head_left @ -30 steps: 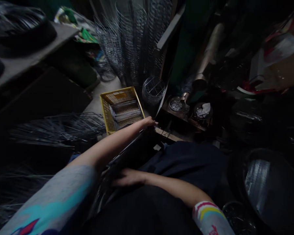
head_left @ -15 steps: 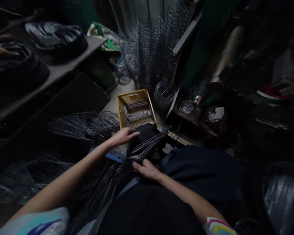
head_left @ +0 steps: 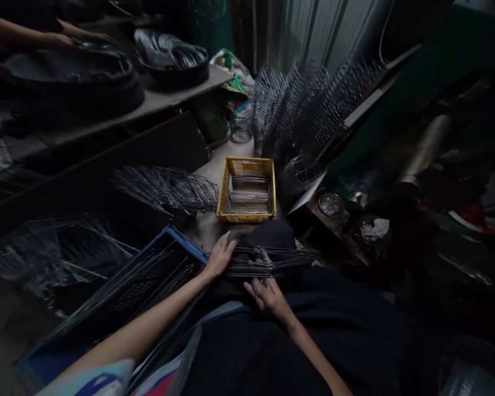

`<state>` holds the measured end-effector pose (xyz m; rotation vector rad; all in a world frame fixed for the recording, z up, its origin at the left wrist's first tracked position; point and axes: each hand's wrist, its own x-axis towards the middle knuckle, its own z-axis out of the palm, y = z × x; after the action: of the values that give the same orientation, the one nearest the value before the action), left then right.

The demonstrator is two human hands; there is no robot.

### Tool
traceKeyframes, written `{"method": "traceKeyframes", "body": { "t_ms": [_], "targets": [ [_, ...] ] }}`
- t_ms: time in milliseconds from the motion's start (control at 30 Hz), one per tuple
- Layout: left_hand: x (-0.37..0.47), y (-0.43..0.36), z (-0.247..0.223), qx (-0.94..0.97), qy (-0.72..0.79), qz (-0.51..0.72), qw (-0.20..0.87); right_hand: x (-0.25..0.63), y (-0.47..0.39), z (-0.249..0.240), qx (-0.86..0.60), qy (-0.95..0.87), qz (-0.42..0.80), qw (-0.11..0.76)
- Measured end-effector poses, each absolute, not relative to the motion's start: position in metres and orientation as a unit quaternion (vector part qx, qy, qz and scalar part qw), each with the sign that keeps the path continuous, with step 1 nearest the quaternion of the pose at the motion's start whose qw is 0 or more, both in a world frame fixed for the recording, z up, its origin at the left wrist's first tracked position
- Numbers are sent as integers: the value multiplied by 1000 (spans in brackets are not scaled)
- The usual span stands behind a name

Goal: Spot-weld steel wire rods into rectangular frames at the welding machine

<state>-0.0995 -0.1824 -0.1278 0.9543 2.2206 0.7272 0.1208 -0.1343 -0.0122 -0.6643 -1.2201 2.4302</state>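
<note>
A bundle of thin dark metal wires [head_left: 289, 261] lies crosswise over my lap, near my knee. My right hand [head_left: 268, 297] has hold of it from below, the thumb on the near side and a finger showing beyond the wires. At the bundle's left end is my left hand [head_left: 219, 258], its fingers stretched out and its palm turned toward the wire ends. Whether it presses on them is hard to see. Left of me, a blue crate [head_left: 181, 242] holds more long wires [head_left: 148, 275].
Ahead on the floor stands a yellow crate [head_left: 247, 218] with bent wire pieces inside. Piles of wire [head_left: 169, 187] lie to its left; stacked wire baskets [head_left: 289, 110] lean behind. On a bench [head_left: 160, 102], another person's hands [head_left: 61, 39] work at a round black tub [head_left: 74, 82].
The bundle has swung from slanted to nearly level. My left hand has come down to its left end, and my right hand has shifted rightward along it. The view has turned left.
</note>
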Motion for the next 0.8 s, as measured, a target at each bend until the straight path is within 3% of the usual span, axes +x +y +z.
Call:
{"method": "traceKeyframes", "body": {
  "t_ms": [167,367,500,700,800],
  "targets": [
    [-114,-182,-146,345,846,279,295,113,-138,-38,-257,-534,797,115],
    [-107,-207,-170,313,849,255,341,107,-133,-43,-213,-504,825,141],
    [-109,-192,-174,316,845,250,351,99,-126,-30,-219,-567,792,58],
    [-145,-172,-134,378,826,264,325,85,-109,-6,-131,-742,654,-62],
    [-157,-157,-103,458,769,290,339,97,-96,-6,-161,-758,632,-25]
  ]
}}
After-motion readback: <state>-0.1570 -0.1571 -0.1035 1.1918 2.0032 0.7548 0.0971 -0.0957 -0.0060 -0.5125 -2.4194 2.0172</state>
